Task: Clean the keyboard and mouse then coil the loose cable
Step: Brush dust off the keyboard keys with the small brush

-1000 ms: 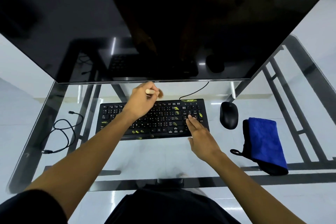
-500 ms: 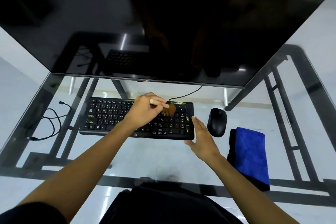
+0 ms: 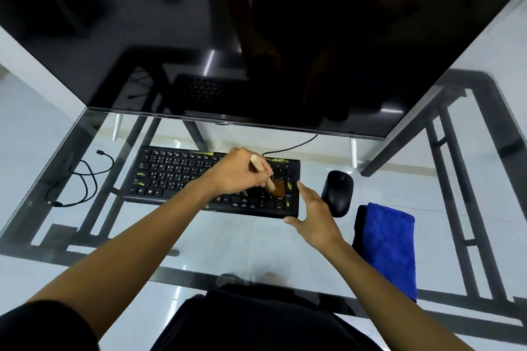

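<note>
A black keyboard (image 3: pixel 171 174) lies on the glass desk (image 3: pixel 233 239) below the monitor. My left hand (image 3: pixel 236 172) grips a small wooden-handled brush (image 3: pixel 261 172), whose brown bristles touch the keys at the keyboard's right end. My right hand (image 3: pixel 312 215) holds the keyboard's front right corner, thumb under the edge and fingers along its side. A black mouse (image 3: pixel 338 192) sits just right of the keyboard. A loose black cable (image 3: pixel 82 182) lies in slack loops at the desk's left.
A large dark monitor (image 3: pixel 256 37) overhangs the back of the desk. A folded blue cloth (image 3: pixel 389 245) lies right of my right hand, near the mouse. The keyboard's own cord (image 3: pixel 296 145) runs back under the monitor. Black frame bars show through the glass.
My left hand has swept the brush from the keyboard's upper middle to its right end. My right hand slid off the keys to grip the front right corner. The view tilted down.
</note>
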A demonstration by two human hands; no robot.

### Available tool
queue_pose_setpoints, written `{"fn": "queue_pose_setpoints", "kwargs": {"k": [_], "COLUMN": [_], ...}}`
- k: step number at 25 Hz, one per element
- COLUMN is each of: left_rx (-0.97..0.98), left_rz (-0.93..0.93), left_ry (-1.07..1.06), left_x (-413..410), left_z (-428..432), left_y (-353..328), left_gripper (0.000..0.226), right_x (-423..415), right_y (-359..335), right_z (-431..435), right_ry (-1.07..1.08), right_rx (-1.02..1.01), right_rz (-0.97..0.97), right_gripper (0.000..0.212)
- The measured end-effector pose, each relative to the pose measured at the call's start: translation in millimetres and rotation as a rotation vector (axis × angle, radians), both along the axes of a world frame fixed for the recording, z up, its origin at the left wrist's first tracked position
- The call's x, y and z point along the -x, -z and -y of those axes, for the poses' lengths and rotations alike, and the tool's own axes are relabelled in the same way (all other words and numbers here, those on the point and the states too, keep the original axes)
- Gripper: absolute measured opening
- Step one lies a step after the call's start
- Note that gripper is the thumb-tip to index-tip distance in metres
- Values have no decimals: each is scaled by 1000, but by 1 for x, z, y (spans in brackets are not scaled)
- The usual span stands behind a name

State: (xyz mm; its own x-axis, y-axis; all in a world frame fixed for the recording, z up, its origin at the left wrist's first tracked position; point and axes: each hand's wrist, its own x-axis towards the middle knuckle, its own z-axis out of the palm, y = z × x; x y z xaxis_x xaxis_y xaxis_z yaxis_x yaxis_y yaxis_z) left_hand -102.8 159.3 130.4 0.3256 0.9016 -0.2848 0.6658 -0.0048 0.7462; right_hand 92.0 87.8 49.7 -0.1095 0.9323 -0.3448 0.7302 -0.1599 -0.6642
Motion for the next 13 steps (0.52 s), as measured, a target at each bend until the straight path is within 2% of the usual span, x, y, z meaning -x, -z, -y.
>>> {"fn": "queue_pose_setpoints", "kwargs": {"k": [2,5,9,13], "left_rx": [29,-49,-50,-141], "left_rz": [-16,2,-92,-53], "left_ry": [-8,-95,78,40], "left_x": [-4,-7,-35,-64], "left_z": [-3,-18,-31,-42], "left_y": [-2,-6,-14,-10], "left_gripper": [11,13,20,17], "right_x": [-1,-2,-2,-3], "right_y": [1,3,4,3], "right_z": [0,0,0,0], "right_ry": [-3,-5,-11,-8], "right_rx": [-4,-1,-5,-5], "right_rz": [1,-2,6,5], "right_gripper": [86,86,86,86]}}
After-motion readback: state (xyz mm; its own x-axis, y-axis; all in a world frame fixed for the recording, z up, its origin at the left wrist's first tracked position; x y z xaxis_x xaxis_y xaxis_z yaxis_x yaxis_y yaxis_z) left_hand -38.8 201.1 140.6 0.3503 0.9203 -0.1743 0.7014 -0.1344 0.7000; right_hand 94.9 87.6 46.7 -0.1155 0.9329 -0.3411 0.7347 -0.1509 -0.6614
